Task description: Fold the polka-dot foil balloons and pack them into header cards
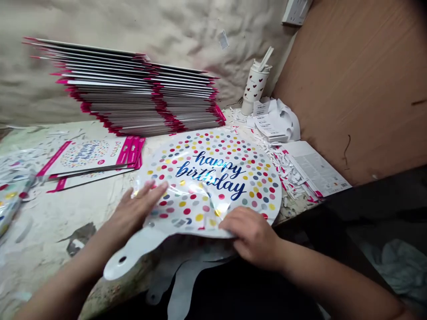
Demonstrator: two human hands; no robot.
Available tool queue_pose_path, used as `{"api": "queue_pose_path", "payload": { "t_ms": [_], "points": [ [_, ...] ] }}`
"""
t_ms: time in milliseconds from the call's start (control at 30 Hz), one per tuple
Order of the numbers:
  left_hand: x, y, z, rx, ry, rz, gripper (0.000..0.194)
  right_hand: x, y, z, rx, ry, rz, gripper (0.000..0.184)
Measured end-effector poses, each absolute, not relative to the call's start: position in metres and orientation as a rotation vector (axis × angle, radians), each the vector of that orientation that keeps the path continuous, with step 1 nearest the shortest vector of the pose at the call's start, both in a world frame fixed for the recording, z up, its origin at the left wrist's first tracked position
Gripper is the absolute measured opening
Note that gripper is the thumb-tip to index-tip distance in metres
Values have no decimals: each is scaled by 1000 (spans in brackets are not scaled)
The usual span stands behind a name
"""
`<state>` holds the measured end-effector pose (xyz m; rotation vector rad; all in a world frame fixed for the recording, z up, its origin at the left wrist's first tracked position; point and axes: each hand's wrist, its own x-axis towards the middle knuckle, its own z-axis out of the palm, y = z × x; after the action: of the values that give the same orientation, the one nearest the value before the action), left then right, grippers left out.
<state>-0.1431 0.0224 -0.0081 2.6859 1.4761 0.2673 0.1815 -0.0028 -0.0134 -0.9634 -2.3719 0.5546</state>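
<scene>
A flat round foil balloon printed with coloured dots and "happy birthday" lies on the worn table, its white tail hanging over the near edge. My left hand rests flat on the balloon's left rim, fingers stretched out. My right hand pinches the balloon's near edge, fingers curled. More white tails of other balloons stick out beneath it.
A tall fanned stack of pink-edged cards stands behind the balloon. A few loose printed cards lie left. A heart-patterned cup, paper slips and a leaflet sit right, beside a brown board wall.
</scene>
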Motion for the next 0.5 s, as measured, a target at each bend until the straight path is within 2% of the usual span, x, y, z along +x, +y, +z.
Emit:
{"api": "queue_pose_path", "payload": {
  "t_ms": [67,133,233,300,367,500],
  "points": [
    [-135,27,-37,2689,1294,191,67,193,-10,-34,-974,-2464,418,61],
    [-133,28,-58,2670,1223,190,70,216,-7,-52,-1165,-2436,291,69],
    [-136,26,-68,2615,1273,248,72,261,13,-64,-1623,-2211,107,60],
    [-139,25,-66,2597,1272,245,67,285,31,-64,-1719,-2199,86,54],
    [-145,26,-64,2576,1264,237,61,301,47,-58,-1590,-2336,242,51],
    [-164,36,-60,2498,1341,254,51,316,81,-41,-1381,-2405,772,37]
  ]
}}
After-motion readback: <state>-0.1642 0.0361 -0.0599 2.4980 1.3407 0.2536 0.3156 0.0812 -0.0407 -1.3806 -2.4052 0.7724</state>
